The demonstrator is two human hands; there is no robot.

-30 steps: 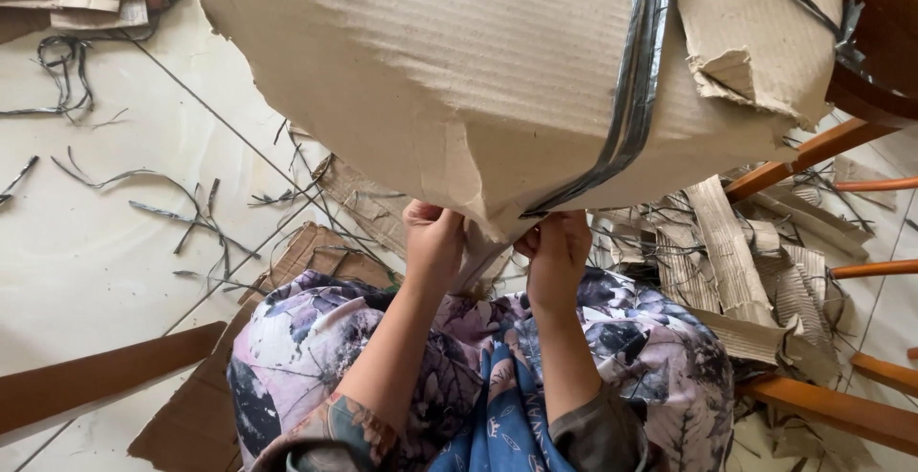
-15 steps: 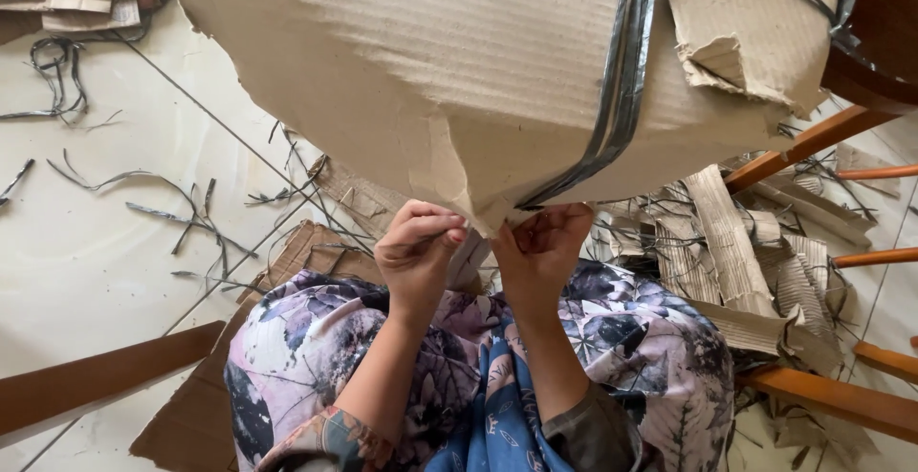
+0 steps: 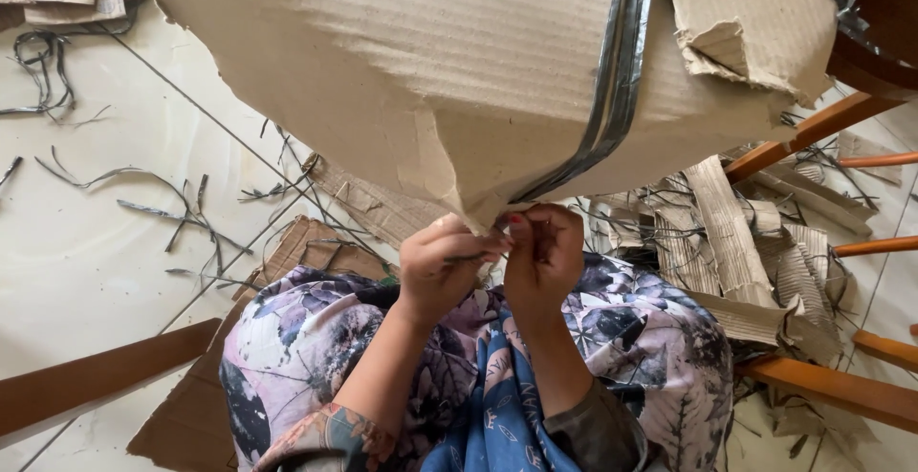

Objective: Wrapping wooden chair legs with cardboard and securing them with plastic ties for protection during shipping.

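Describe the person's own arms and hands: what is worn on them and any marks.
Both hands are bare, with no gloves, rings or watch in view. The left hand leads back along a bare forearm to a floral sleeve in red and green near the elbow. The right hand shows a red-painted nail on one of its fingers, and its forearm ends in a dark grey-green sleeve.

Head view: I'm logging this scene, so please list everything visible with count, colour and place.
Cardboard box: one, brown, torn, held up at top.
Strap: one, dark grey, around the box.
Cardboard strips: many, brown, heaped right.
Strap offcuts: several, dark, on floor left.
Flat cardboard: one, brown, under lap.
Wooden bars: several, orange, right.
Floor: pale tiles.
Patterned clothing: purple and blue, lap.
Left hand: pinching box corner.
Right hand: pinching same corner.
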